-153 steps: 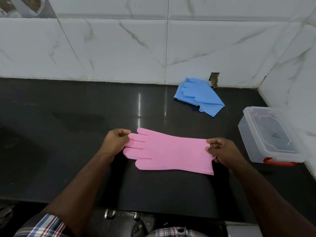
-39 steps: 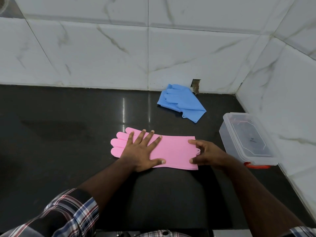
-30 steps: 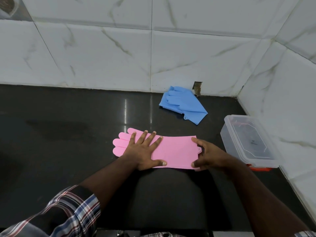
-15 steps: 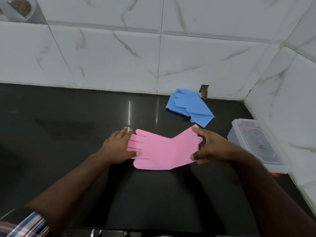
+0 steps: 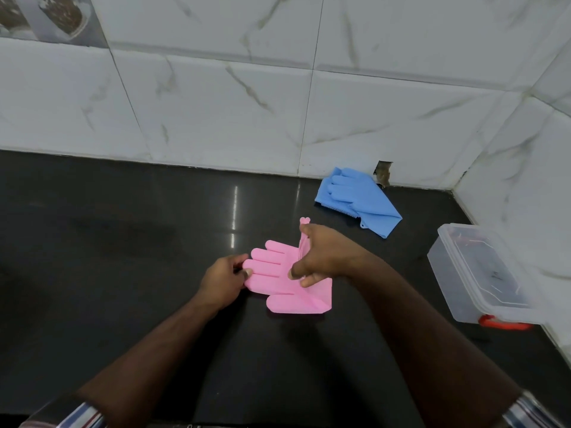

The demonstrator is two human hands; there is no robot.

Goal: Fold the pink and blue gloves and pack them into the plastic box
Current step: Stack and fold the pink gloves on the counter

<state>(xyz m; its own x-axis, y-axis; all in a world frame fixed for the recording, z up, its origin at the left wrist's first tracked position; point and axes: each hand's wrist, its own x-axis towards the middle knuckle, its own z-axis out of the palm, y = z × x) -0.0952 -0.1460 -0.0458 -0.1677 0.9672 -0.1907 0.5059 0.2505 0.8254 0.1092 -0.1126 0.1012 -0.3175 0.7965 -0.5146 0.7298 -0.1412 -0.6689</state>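
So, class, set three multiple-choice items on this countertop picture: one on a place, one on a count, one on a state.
1. Where does the folded blue rubber glove lie?
A. by the back tiled wall
B. inside the box
C. under the left hand

2. How many clear plastic boxes are in view?
A. three
B. one
C. two

3. What state is the pink rubber glove in?
A. flat and unfolded
B. packed away
C. half folded, cuff end lifted

Answers: 1 A, it rests on the dark counter beside the wall. 2 B, a single box stands at the right. 3 C, the right hand grips the raised cuff while the left hand holds the fingertips down.
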